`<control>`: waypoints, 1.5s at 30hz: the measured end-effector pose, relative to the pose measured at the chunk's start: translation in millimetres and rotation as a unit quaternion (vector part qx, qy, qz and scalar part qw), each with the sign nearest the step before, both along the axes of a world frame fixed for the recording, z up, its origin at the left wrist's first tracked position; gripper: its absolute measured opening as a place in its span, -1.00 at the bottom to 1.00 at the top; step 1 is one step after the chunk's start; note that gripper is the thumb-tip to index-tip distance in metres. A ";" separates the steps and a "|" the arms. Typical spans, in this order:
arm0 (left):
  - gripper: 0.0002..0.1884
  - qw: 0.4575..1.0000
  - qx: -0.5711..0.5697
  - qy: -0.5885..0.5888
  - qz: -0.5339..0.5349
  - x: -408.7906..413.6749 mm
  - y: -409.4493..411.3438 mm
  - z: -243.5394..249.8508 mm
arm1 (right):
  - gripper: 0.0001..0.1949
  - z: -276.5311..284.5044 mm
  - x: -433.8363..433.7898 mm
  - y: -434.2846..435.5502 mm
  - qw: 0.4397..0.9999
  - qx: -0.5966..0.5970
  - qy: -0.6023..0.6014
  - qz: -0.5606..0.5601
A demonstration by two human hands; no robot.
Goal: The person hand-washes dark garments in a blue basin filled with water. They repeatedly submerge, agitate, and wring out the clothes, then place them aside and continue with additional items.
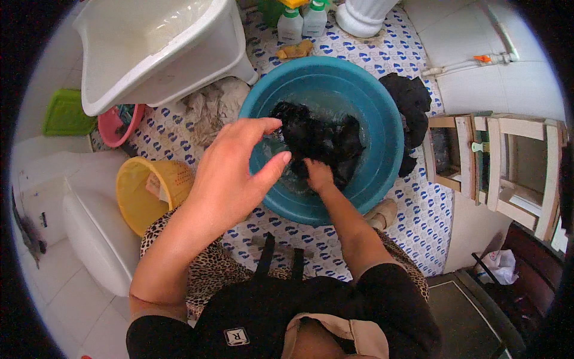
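A round blue-green plastic basin stands on the floor before me, with water and black wet cloth in it. My left hand is raised above the basin's left side, thumb and fingers apart, holding nothing. Down in the basin, my right hand touches the near edge of the black cloth; its fingertips are partly hidden against the cloth, so a grip cannot be made out. More black cloth lies on the floor against the basin's right side. Pale crumpled cloth lies to the left of the basin.
At the upper left stands a white plastic tub, with a pink basin beside it. A yellow bucket is near my left knee. Pump bottles stand beyond the basin. A wooden frame is at the right.
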State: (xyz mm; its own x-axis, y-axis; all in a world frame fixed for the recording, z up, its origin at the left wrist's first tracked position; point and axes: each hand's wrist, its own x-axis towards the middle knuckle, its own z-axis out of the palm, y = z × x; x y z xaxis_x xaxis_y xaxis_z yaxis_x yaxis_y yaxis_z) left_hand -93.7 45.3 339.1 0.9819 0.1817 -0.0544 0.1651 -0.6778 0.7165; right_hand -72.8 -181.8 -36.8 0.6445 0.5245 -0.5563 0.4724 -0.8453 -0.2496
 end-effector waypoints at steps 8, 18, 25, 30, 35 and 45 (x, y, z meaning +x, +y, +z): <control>-0.66 1.000 0.016 0.000 -0.026 -5.7 1.5 3.5 | -0.42 -24.5 -17.2 -4.2 0.995 -0.042 0.095 0.008; -0.71 0.995 0.004 -0.095 -0.035 -10.3 8.2 13.6 | -0.20 27.8 -7.7 -7.9 0.935 0.066 0.183 -0.297; -0.67 0.989 -0.061 -0.134 -0.019 -11.3 12.0 20.9 | -0.47 269.3 37.9 -11.8 0.953 0.264 0.012 -0.148; -0.66 0.983 -0.127 -0.129 -0.038 -4.7 9.5 27.4 | -0.57 396.7 39.6 -6.7 0.917 0.352 -0.067 -0.173; -0.64 0.980 -0.143 -0.135 -0.031 -1.6 11.9 23.6 | -0.62 482.7 20.1 7.2 0.871 0.430 -0.066 -0.229; -0.21 0.816 -0.495 0.283 -0.093 -11.5 -27.4 -28.9 | -0.66 510.2 26.0 -0.5 0.790 0.524 -0.130 -0.290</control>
State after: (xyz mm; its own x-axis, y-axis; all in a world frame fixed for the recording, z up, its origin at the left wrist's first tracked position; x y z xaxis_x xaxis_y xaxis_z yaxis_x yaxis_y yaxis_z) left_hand -105.2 17.9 310.1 0.7538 -0.3766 -0.5384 0.6200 0.1363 0.7727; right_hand -46.8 -182.3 473.3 0.9664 0.1851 0.1781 0.2321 -0.3319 -0.9143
